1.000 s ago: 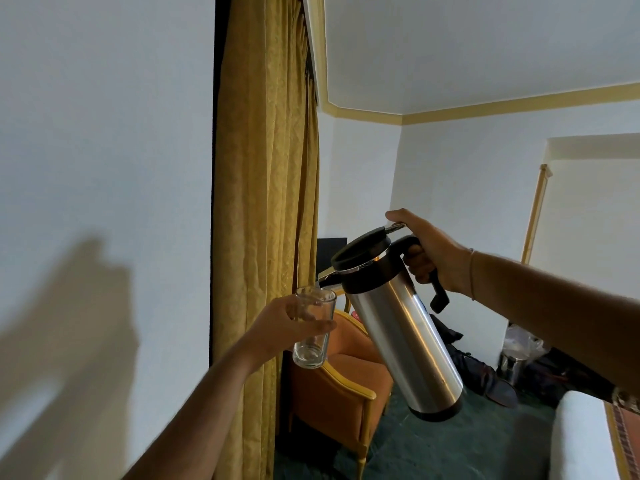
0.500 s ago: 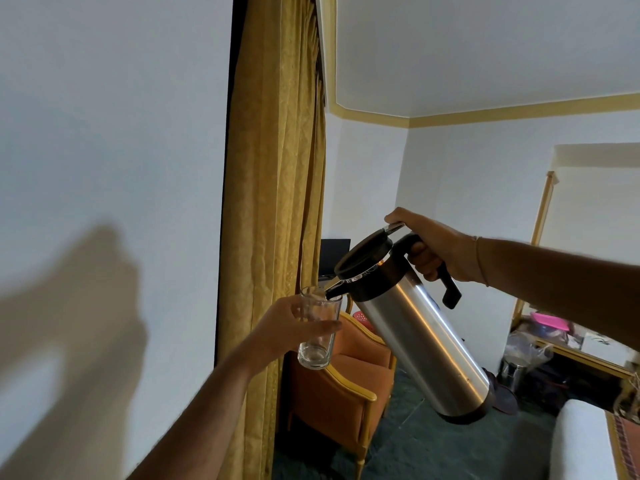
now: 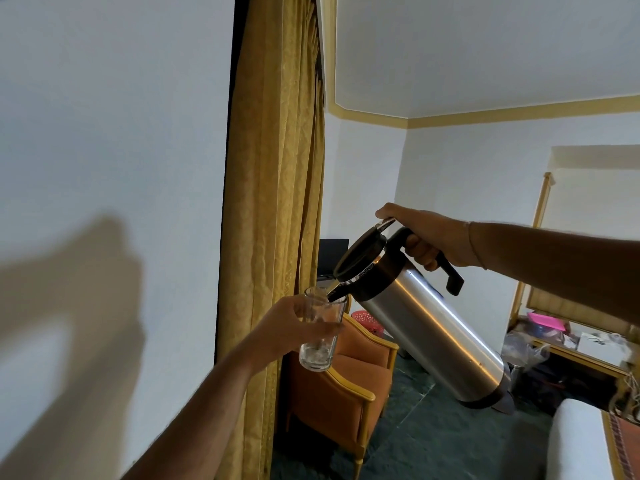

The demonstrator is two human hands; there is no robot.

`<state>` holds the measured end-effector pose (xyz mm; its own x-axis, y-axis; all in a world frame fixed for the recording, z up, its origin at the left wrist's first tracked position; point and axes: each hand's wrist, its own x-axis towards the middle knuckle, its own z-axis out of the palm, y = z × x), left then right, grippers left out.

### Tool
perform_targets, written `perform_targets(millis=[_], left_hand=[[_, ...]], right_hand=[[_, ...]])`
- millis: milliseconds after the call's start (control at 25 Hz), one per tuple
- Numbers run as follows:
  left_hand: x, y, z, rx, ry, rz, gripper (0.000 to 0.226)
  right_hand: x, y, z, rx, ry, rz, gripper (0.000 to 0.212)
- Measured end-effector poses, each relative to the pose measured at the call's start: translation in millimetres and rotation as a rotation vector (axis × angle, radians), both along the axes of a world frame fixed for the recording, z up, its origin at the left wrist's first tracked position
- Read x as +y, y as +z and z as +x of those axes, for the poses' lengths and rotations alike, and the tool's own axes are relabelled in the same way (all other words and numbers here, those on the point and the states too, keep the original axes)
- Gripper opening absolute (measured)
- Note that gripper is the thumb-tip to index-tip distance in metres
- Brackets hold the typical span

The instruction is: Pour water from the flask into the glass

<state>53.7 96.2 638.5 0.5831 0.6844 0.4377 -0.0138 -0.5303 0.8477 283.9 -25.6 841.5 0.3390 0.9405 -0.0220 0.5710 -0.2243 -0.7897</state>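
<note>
1. The right hand [image 3: 429, 237] grips the black handle of the flask [image 3: 433, 334], fingers [image 3: 419, 252] wrapped around the handle and the thumb lying along the top by the metal lever near the lid.
2. The flask is a tall steel cylinder with a black lid, collar and base band. It is held in the air and tilted steeply, base down to the right and spout down to the left.
3. Small pale lettering runs round the black collar under the lid, but it is too small and blurred to read. No other brand or label can be made out on the steel body.
4. The left hand [image 3: 294, 327] holds the glass [image 3: 320, 332] in the air, fingers curled round its middle. The glass stands nearly upright, just left of the flask.
5. The flask's spout dips over the rim of the glass and reaches into its mouth. A little clear water lies at the bottom of the glass; I cannot tell whether a stream is falling.
6. Behind the glass hangs a gold curtain [image 3: 273, 202], and below it stands an orange armchair [image 3: 346, 382] with a yellow wooden frame on the dark green floor.
7. A pink basket [image 3: 367, 320] shows behind the armchair.
</note>
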Motion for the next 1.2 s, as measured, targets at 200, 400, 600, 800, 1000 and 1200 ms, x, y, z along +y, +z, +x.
perform_targets(millis=[200, 400, 600, 800, 1000, 1200], left_hand=[[-4.2, -0.6, 0.8, 0.000, -0.007, 0.029, 0.030], [-9.5, 0.7, 0.2, 0.018, -0.009, 0.055, 0.027], [-6.9, 0.6, -1.0, -0.003, 0.018, 0.050, 0.049], [-9.2, 1.0, 0.5, -0.004, 0.010, 0.066, 0.065], [-13.6, -1.5, 1.3, 0.011, 0.003, 0.095, 0.037], [-13.1, -4.0, -1.9, 0.029, -0.023, 0.109, 0.018]], right_hand=[[2.5, 13.6, -3.8, -0.045, 0.003, -0.047, 0.062], [3.2, 20.9, -6.4, -0.099, 0.043, -0.077, 0.061], [1.2, 25.2, -9.5, -0.138, 0.069, -0.105, 0.060], [-3.0, 29.5, -18.7, -0.181, 0.093, -0.124, 0.062], [-7.7, 35.1, -20.6, -0.173, 0.110, -0.136, 0.065], [-9.6, 36.8, -21.5, -0.185, 0.098, -0.153, 0.066]])
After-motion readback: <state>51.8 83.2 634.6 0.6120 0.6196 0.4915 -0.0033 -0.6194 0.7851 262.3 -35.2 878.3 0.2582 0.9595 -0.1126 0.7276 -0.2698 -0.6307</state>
